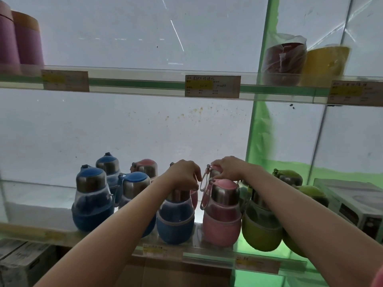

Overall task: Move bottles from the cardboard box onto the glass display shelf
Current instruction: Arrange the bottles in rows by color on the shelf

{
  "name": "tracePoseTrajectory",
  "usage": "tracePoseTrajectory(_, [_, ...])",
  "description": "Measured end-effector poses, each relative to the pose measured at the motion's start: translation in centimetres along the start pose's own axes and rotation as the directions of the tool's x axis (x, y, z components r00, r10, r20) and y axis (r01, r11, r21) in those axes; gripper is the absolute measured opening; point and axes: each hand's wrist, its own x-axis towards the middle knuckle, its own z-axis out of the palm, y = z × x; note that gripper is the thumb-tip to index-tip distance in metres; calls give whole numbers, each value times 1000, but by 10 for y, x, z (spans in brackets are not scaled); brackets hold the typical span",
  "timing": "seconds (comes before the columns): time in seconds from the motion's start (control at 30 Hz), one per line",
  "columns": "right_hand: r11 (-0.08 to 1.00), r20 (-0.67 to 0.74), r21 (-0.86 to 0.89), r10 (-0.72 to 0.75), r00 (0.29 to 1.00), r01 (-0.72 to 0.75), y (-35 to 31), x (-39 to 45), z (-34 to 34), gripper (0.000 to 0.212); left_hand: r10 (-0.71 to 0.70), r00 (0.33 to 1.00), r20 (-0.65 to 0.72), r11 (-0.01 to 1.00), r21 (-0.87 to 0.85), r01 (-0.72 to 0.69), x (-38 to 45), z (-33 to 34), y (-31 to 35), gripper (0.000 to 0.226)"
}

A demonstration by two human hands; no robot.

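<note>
Glass display shelf (209, 253) runs across the lower part of the view, with a row of small round-bellied bottles standing on it in front of a pale backlit panel. Both arms reach in from the near edge. The left hand (183, 176) is closed over the steel cap of a blue bottle (175, 221) that stands on the shelf near the front edge, fingers curled down around the cap. The right hand (228, 168) is pinched shut on the top of a pink bottle (214, 172) in the far row, right behind a second pink bottle (222, 216) whose carry loop hangs down its left side.

To the left stand more blue bottles: one at the near left (92, 200), one behind it (108, 164), and one (133, 188) partly hidden by the left forearm. Another pink-capped bottle (146, 167) stands in the far row between the blue ones and the left hand. To the right of the near pink bottle, a green bottle (261, 226) touches it, with further green ones (290, 178) behind the right forearm.

Right of those sits a white carton (352, 201). Below the shelf, brown cardboard (176, 272) shows; whether it is the box I cannot tell. An upper shelf (134, 83) carries price labels (212, 86), two pink tumblers (20, 38) at the far left, and a bagged red container (283, 59) beside a yellow one (326, 63) at the right.
</note>
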Motion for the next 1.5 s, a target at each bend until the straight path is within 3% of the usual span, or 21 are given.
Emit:
tracePoseTrajectory(0.13, [998,-35,55,-24,999,26,-9,-12,-16,67,-1,1000,-28,1000,-19,0,-1,0,0,25])
tracePoseTrajectory(0.27, [985,-110,97,-129,985,140,-26,-23,-23,48,21,997,-72,999,-26,-23,-1,-1,0,22])
tracePoseTrajectory(0.43, [962,-175,210,-137,975,172,-49,-33,-13,20,44,996,-75,992,-116,-52,-10,-20,-6,24])
tracePoseTrajectory(0.57, [929,-150,313,-157,976,197,-65,-42,-14,33,55,993,-100,983,-169,-72,-24,-39,-26,22])
tracePoseTrajectory(0.8, [914,46,369,-201,979,170,-94,-45,-12,56,-22,996,-87,982,-188,5,-49,-61,-81,27])
tracePoseTrajectory(0.9, [913,-11,360,-204,979,195,-102,-46,-5,58,-38,998,-43,986,-162,30,-56,-62,-92,22])
tracePoseTrajectory(1.07, [927,-131,313,-173,976,206,-107,-45,1,47,-77,981,177,987,-128,101,-61,-69,-94,49])
tracePoseTrajectory(1.17, [932,-175,305,-149,973,198,-111,-43,6,45,-88,967,241,992,-64,106,-65,-70,-95,49])
tracePoseTrajectory(1.3, [956,-189,230,-137,972,180,-113,-39,7,49,-111,960,258,986,-93,139,-70,-68,-103,51])
tracePoseTrajectory(1.5, [969,-162,198,-113,980,145,-116,-32,10,61,-141,975,172,987,-53,152,-75,-61,-111,63])
